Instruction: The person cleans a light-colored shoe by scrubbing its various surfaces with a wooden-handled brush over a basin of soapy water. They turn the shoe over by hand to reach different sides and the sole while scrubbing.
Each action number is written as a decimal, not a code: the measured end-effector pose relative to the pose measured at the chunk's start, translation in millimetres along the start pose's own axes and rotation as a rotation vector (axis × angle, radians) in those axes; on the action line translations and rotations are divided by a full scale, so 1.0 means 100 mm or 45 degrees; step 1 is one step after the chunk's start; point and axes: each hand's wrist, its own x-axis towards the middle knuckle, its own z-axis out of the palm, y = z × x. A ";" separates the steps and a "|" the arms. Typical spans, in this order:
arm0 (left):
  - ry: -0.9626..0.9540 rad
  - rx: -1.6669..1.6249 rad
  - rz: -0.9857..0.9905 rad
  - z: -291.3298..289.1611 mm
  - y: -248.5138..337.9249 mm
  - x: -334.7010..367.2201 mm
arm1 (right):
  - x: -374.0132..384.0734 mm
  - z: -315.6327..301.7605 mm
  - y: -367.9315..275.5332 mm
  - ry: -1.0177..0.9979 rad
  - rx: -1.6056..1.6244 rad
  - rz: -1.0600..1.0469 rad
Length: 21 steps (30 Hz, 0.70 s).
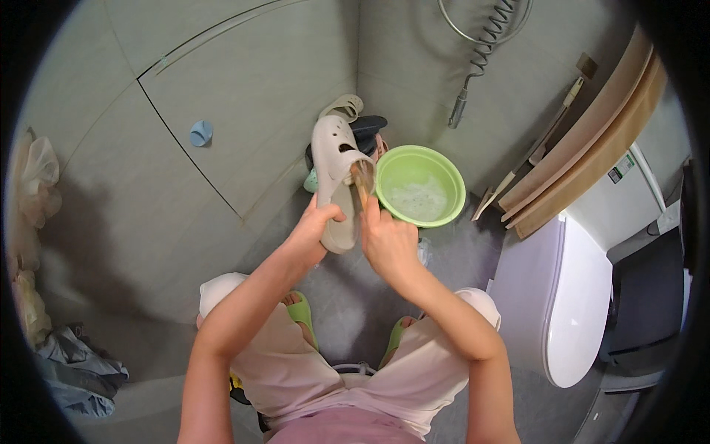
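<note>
A beige clog (332, 144) with holes in its upper is held up in front of me, toe pointing away. My left hand (313, 226) is closed round its heel end from the left side. In my right hand (389, 240) is a brown-handled brush (363, 181), pressed against the clog's opening near the strap; its bristles are mostly hidden. Just right of the clog, a light green basin (444, 213) holds cloudy water with white suds. Behind the clog, other shoes (368, 129) stand along the wall, partly covered by it.
At the right are a white toilet (573, 303), tan boards (592, 148) leaning on the wall and a long-handled tool (543, 140). A shower hose (482, 55) hangs at the back. Crumpled grey cloth (78, 370) is at left. My feet wear green slippers (302, 314).
</note>
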 end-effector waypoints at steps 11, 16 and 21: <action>-0.117 0.016 -0.076 0.11 0.02 -0.04 | -0.01 0.10 0.07 0.155 -0.044 -0.007; -0.021 -0.075 -0.063 0.03 0.08 0.02 | -0.17 0.05 0.03 0.119 -0.067 -0.130; -0.101 -0.047 -0.145 0.02 0.01 0.04 | -0.08 0.01 0.14 0.136 0.123 -0.020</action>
